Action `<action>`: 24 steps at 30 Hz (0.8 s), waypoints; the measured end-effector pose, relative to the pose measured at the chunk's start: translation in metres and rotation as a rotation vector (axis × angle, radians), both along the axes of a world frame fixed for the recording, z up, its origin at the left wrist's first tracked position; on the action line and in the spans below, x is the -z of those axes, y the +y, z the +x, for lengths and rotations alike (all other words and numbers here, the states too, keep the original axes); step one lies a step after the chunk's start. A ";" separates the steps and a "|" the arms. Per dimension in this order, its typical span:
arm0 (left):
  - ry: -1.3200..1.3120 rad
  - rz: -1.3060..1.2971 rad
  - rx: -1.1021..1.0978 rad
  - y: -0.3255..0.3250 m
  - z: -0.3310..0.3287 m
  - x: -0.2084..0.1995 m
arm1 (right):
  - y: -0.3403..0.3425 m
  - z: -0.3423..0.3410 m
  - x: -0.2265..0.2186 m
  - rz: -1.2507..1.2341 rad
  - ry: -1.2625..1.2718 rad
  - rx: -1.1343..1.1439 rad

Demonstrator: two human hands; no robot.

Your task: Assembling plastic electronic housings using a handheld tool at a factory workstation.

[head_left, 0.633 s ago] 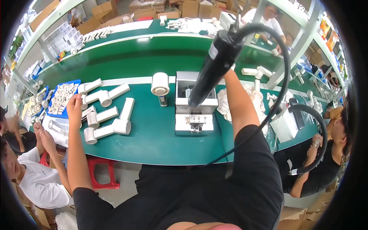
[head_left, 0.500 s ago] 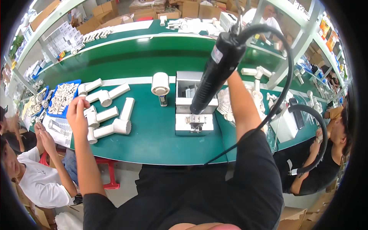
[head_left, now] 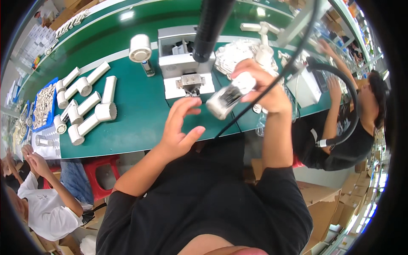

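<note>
My right hand (head_left: 265, 87) grips a white plastic housing (head_left: 219, 107) with a dark, hollow-looking inside, smeared by motion. It is raised over the bench just right of a metal fixture (head_left: 190, 81) on a white-and-grey stand. My left hand (head_left: 176, 129) is open in front of that fixture, palm turned toward the housing, with thumb and fingers apart and nothing in them. A black electric screwdriver (head_left: 208, 32) hangs above the stand. Left of the stand, a white round-headed device (head_left: 140, 49) stands on the bench.
Several white jointed tubular housings (head_left: 87, 85) lie at left by a blue tray (head_left: 54, 106) of small parts. Behind my right hand is a pile of white parts (head_left: 229, 55). A black cable (head_left: 263, 93) crosses in front of my right hand. Co-workers (head_left: 49, 204) sit either side.
My right hand has come back from the pile with a white housing. My left hand has moved right, from beside the tubular housings to the fixture. The view has shifted.
</note>
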State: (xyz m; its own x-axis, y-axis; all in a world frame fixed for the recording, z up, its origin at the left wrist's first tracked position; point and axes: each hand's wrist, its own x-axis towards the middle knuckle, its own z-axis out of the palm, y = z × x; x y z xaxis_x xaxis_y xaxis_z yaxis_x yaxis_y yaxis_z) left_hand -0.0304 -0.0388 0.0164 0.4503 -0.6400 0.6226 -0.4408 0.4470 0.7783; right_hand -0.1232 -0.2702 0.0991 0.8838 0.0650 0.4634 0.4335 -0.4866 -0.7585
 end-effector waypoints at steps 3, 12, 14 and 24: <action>-0.015 0.129 -0.034 -0.005 -0.006 -0.004 | 0.034 0.003 0.012 0.109 0.132 -0.127; 0.376 0.202 -0.250 0.020 -0.007 0.007 | -0.049 -0.050 0.035 -0.565 0.474 0.521; 0.253 0.083 -0.271 0.019 0.000 0.006 | -0.061 -0.068 0.052 -0.592 0.511 0.576; -0.063 0.099 -0.079 0.022 0.019 -0.001 | 0.003 -0.021 0.039 0.086 -0.039 0.596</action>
